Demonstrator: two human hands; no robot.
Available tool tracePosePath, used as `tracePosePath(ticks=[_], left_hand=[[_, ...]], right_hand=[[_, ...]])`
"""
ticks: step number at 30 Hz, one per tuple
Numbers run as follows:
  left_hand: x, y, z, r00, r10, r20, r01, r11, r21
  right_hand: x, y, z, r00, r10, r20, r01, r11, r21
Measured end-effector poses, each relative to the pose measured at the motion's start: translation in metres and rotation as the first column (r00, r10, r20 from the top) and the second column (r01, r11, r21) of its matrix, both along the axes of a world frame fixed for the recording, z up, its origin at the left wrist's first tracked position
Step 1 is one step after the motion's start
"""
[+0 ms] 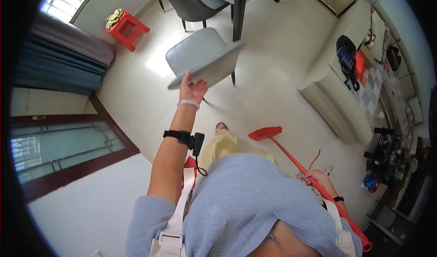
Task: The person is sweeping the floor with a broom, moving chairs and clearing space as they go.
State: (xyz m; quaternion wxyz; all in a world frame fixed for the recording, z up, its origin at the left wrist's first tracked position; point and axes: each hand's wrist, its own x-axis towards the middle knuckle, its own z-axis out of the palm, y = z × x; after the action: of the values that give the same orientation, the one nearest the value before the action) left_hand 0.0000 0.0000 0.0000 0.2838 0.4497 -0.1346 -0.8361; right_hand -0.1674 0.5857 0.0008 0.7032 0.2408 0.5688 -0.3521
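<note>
My right hand (315, 178) is wrapped around the long red handle of a broom (296, 159). The broom's red head (265, 133) is down at floor level, ahead of my feet, and the handle's end passes back beside my right side. Out in front, my left hand (193, 89) reaches to the back of a grey chair (214, 67), at its near edge. Its fingers are spread and the palm shows; whether it touches the chair I cannot tell. A black strap with a small device sits on my left forearm.
A dark grey chair (193, 2) stands by a table (240, 15) at the far side. A red stool (127, 30) with a cloth is at the far left, near a curtain (63, 59). To the right is a covered sofa (334, 93) with bags; a glass-panelled door (68, 141) is left.
</note>
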Motion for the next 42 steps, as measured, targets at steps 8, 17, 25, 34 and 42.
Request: tracePosePath(ticks=[8, 17, 25, 34, 42], left_hand=[[-0.011, -0.042, 0.037, 0.967, -0.246, -0.065, 0.254, 0.945, 0.205], [-0.015, -0.044, 0.065, 0.953, -0.294, 0.066, 0.253, 0.9, 0.355], [-0.048, -0.037, 0.078, 0.94, 0.111, 0.324, -0.225, 0.912, 0.342], [-0.109, -0.03, 0.082, 0.82, 0.281, 0.498, -0.487, 0.8, 0.35], [-0.07, -0.077, 0.088, 0.782, 0.386, 0.49, -0.559, 0.781, 0.277]], right_hand=[[-0.093, -0.128, 0.072, 0.977, -0.167, -0.133, 0.16, 0.985, -0.06], [-0.359, -0.353, 0.008, 0.896, -0.216, -0.389, 0.108, 0.954, -0.279], [-0.55, -0.642, -0.107, 0.85, -0.057, -0.523, -0.141, 0.934, -0.33], [-0.502, -0.48, -0.103, 0.909, 0.196, -0.367, -0.282, 0.939, -0.199], [-0.408, -0.324, -0.005, 0.954, 0.274, -0.121, -0.264, 0.96, 0.088]])
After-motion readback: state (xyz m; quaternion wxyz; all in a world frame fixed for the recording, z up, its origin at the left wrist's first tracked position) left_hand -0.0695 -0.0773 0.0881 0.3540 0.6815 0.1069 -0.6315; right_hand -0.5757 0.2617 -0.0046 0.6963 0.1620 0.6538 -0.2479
